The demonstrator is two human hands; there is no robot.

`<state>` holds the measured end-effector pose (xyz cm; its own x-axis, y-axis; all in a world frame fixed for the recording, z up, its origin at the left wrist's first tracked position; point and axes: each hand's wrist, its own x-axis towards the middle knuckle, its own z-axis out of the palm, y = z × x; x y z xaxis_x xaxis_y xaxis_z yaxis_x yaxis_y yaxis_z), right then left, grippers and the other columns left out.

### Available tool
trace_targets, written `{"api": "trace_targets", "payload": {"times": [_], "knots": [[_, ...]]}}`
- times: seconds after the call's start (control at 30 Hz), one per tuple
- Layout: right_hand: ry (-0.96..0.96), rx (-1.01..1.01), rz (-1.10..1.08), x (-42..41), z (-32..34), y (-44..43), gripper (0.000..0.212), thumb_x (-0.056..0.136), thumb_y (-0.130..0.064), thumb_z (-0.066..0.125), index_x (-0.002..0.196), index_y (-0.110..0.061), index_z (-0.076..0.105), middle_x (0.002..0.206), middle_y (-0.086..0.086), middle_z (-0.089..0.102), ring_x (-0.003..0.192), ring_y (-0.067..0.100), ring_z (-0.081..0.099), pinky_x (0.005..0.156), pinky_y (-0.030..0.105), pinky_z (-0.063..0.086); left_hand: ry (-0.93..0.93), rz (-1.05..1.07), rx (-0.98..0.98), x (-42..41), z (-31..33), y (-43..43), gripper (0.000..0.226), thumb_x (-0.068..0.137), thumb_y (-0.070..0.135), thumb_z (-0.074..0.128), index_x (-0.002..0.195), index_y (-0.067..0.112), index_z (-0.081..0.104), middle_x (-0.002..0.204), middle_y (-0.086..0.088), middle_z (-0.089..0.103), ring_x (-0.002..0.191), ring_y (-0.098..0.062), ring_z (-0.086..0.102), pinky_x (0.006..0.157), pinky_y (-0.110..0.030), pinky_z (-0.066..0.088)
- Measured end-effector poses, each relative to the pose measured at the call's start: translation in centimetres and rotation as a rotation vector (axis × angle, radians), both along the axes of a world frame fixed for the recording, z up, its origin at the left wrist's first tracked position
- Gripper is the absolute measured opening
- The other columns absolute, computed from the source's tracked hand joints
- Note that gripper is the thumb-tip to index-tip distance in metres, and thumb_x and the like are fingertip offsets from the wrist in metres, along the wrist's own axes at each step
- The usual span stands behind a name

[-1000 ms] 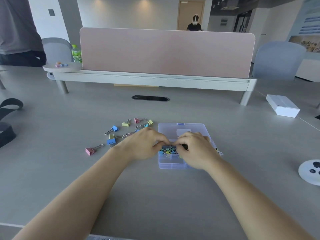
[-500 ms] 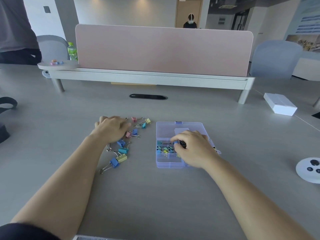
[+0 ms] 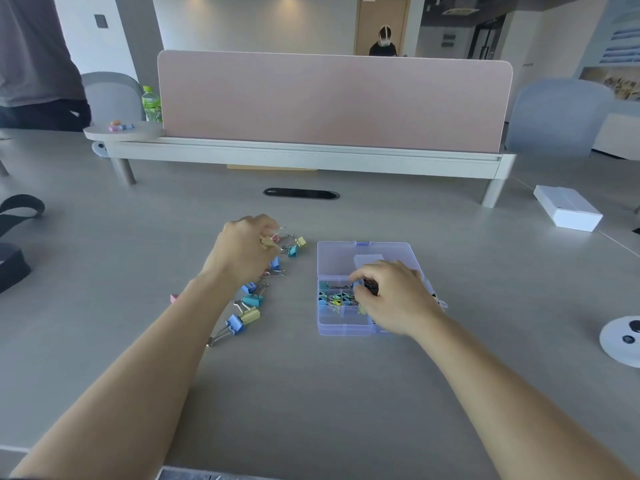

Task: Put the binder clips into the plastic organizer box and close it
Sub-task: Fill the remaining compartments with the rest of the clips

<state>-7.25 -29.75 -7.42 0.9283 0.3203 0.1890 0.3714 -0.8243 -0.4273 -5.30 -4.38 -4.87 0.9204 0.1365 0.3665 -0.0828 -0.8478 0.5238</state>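
Your left hand (image 3: 247,252) is over the far end of the loose pastel binder clips (image 3: 254,301). Its fingers are curled, and thumb and fingertips pinch a pale yellow binder clip (image 3: 266,242). The other loose clips lie on the grey table (image 3: 311,393) in a ragged line from beside that hand toward you. They are blue, teal and yellow with silver wire handles, and all sit left of the clear purple-tinted plastic organizer box (image 3: 323,329). One pink binder clip (image 3: 174,298) lies apart, just left of your left forearm.

The organizer box sits open in the middle of the table, its lid (image 3: 336,258) laid back flat on the far side. Your right hand (image 3: 391,299) covers the box's right half, and its curled fingers grip a small dark-and-blue binder clip (image 3: 365,285) above the compartments. A cluster of stored clips (image 3: 332,299) fills the left compartments of the middle rows.

Far right lies a flat white cardboard box (image 3: 568,213), and a round white device (image 3: 620,337) sits at the right edge. A pink divider panel (image 3: 332,98) stands across the far side, with a green drink bottle (image 3: 151,103) at its left end.
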Motion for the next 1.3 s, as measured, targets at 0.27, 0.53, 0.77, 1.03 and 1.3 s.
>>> {"api": "trace_targets", "payload": {"times": [0.27,0.53,0.77,1.03,1.3], "knots": [[-0.21,0.323,-0.063,0.1,0.2,-0.4,0.014,0.088,-0.017,0.057,0.095,-0.024,0.067,0.096,-0.014,0.068,0.092,0.01,0.062,0.076,0.037,0.053,-0.011,-0.235,-0.482,-2.3,-0.2,-5.8,0.011,0.074,0.017,0.082,0.083,0.016,0.075,0.074,0.007,0.073,0.067,-0.002,0.067,0.066,-0.011,0.049],[-0.165,0.312,0.126,-0.1,0.0,0.1,0.029,0.081,-0.021,0.07,0.088,-0.037,0.047,0.101,-0.011,0.061,0.095,0.008,0.056,0.08,0.039,0.052,0.123,-0.336,-0.629,-2.7,-0.8,-7.4,0.01,0.087,0.006,0.064,0.085,0.009,0.073,0.08,-0.005,0.073,0.067,-0.012,0.068,0.059,-0.016,0.05],[-0.186,0.251,0.096,0.3,-0.2,-0.2,0.015,0.085,-0.025,0.068,0.098,-0.03,0.062,0.093,-0.015,0.059,0.096,0.006,0.059,0.076,0.034,0.051,0.119,-0.289,-0.44,-2.5,-1.2,-7.2,0.009,0.084,0.02,0.069,0.08,0.017,0.076,0.073,0.01,0.071,0.066,0.002,0.061,0.064,-0.008,0.044],[-0.075,0.154,0.058,0.7,-0.6,-0.5,0.012,0.09,-0.027,0.061,0.095,-0.037,0.065,0.09,-0.013,0.065,0.093,0.004,0.049,0.074,0.031,0.047,0.079,-0.284,-0.127,-2.5,-1.5,-6.5,0.007,0.083,0.023,0.071,0.079,0.019,0.076,0.077,0.013,0.07,0.065,0.009,0.056,0.058,-0.002,0.037],[-0.089,0.14,0.077,0.6,-0.2,-0.4,0.027,0.09,-0.012,0.051,0.099,-0.028,0.07,0.075,-0.022,0.056,0.078,0.0,0.045,0.061,0.018,0.033,-0.037,-0.405,0.091,-2.3,-2.0,-5.9,0.023,0.084,0.007,0.061,0.091,0.021,0.077,0.088,0.009,0.075,0.082,-0.012,0.067,0.074,-0.026,0.052]]}}
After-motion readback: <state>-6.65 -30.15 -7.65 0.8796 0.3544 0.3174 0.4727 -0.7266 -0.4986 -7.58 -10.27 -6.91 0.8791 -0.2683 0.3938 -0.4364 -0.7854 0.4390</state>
